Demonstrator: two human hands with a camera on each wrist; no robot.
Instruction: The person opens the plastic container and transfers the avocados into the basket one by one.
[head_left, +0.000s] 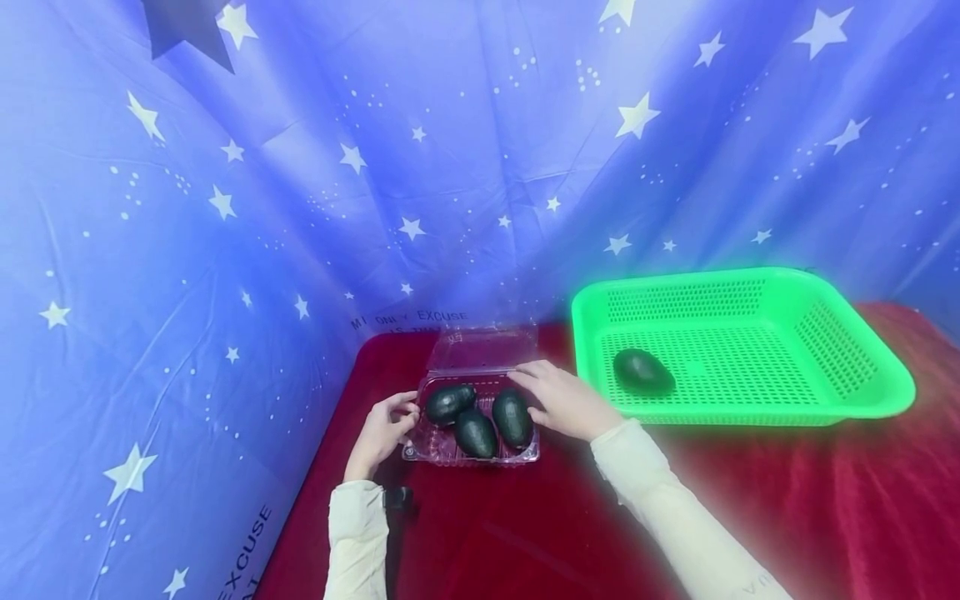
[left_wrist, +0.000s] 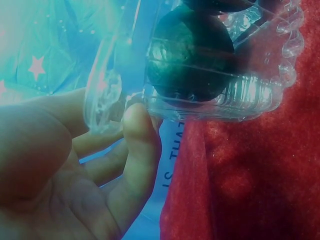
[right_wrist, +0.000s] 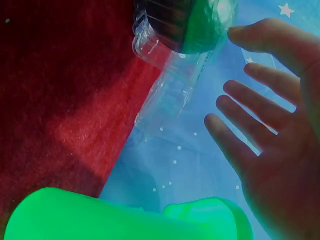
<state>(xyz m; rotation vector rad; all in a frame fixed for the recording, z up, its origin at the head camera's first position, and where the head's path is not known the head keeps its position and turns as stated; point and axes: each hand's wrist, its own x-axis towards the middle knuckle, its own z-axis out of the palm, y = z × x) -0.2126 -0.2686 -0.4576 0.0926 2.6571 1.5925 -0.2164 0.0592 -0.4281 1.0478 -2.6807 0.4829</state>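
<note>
A clear plastic clamshell box (head_left: 442, 454) holds three dark green avocados: a left one (head_left: 450, 406), a front one (head_left: 476, 433) and a right one (head_left: 512, 417). Its lid (head_left: 483, 348) stands raised at the back. My left hand (head_left: 382, 429) pinches the box's left edge, and the left wrist view shows fingertips (left_wrist: 137, 117) against the clear rim. At the right side, my right hand (head_left: 562, 398) reaches over the box edge with fingers extended. Its thumb (right_wrist: 265, 37) is close beside the right avocado in the right wrist view.
A green perforated basket (head_left: 862, 400) stands to the right, with one avocado (head_left: 643, 372) at its left end. Red cloth (head_left: 525, 533) covers the table. A blue curtain (head_left: 465, 150) with stars hangs behind and to the left.
</note>
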